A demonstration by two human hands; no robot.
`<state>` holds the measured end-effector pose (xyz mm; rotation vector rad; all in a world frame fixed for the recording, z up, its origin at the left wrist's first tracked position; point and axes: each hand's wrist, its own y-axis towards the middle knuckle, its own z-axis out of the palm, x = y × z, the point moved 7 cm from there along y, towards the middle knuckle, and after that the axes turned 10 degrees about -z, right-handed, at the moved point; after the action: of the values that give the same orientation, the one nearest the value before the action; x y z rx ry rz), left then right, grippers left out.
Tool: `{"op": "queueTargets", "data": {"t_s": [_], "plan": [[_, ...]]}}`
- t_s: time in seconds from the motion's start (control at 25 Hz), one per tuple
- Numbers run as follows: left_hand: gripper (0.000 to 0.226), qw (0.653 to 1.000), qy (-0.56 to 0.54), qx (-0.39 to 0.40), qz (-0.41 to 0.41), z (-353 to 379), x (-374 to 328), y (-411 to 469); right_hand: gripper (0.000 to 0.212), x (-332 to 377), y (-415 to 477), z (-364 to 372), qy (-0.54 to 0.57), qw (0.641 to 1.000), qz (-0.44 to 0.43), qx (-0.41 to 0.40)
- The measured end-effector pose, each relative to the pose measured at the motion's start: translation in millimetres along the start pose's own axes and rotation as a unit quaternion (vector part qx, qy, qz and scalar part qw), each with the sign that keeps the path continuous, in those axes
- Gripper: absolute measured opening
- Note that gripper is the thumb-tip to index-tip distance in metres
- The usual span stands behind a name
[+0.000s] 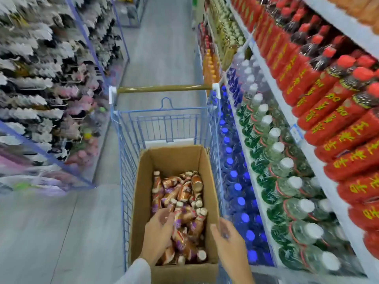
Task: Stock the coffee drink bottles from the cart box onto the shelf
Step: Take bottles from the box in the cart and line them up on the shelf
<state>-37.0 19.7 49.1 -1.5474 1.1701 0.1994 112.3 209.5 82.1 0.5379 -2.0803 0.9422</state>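
Shelving (320, 160) on my right carries red bottles with yellow characters I cannot read, nowhere coffee drinks. Stocking looks barely begun: the cart (123, 160) box (143, 181) holds a heap of coffee bottles (184, 193), labels blurred. My left hand (158, 234) rests on them, grip unclear; my right hand (227, 240) hovers open, empty.
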Motion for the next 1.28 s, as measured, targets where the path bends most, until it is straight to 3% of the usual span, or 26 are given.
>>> {"op": "queueTargets", "data": {"t_s": [0.16,0.36,0.52,0.64,0.8,0.92,1.04,1.16,1.28], "plan": [[0.041,0.995,0.033,0.011,-0.093,11.8,29.6,76.4,0.048,-3.9,35.2,54.0,-0.060,0.995,0.028,0.076],[0.053,0.973,0.131,0.060,-0.180,60.9,59.0,148.9,0.047,-38.3,53.7,76.7,-0.108,0.985,0.079,0.112],[0.047,0.980,0.137,0.057,-0.131,94.1,45.3,192.5,0.044,-65.5,47.5,80.9,-0.106,0.981,0.131,0.096],[0.062,0.986,0.147,0.043,-0.073,120.2,17.7,233.1,0.041,-73.0,38.8,86.4,-0.126,0.975,0.164,0.080],[0.079,0.957,0.268,0.029,-0.105,149.9,19.6,277.5,0.040,-64.0,36.9,86.2,-0.137,0.979,0.146,0.032],[0.080,0.950,0.301,0.021,-0.083,155.5,22.4,289.0,0.046,-57.8,42.3,89.1,-0.126,0.980,0.146,0.041],[0.083,0.964,0.247,0.029,-0.098,143.9,20.3,284.7,0.047,-52.1,54.6,91.8,-0.134,0.978,0.143,0.072],[0.068,0.989,0.104,0.016,-0.100,103.7,13.0,257.3,0.044,-47.1,74.8,94.8,-0.104,0.978,0.151,0.096],[0.055,0.993,-0.043,0.024,-0.105,52.4,11.1,214.3,0.039,-40.9,105.6,114.0,-0.090,0.981,0.125,0.121]]}}
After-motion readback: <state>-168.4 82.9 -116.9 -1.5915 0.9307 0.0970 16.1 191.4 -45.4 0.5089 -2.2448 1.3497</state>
